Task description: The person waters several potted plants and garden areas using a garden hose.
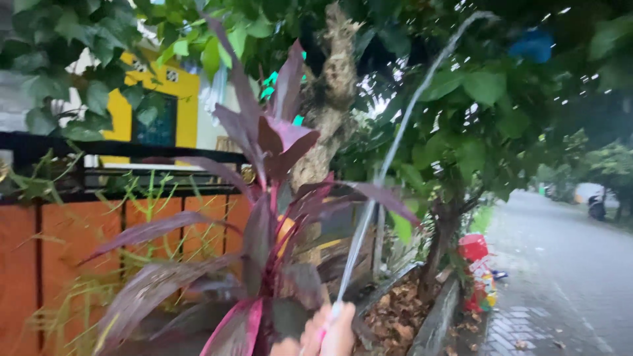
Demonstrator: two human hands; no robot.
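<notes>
Hands bunched at the bottom edge, gripping a hose nozzle, can't tell which hand's nearer, water jet arcing up and right past the purple-leaved plant just left.

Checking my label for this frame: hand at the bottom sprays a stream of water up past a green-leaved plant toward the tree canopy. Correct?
Not quite. The plant beside the stream has dark purple-red leaves, not green; the green foliage belongs to the tree canopy above. The rest holds: in the head view a hand at the bottom edge sends a stream of water arcing up toward the canopy.
</notes>
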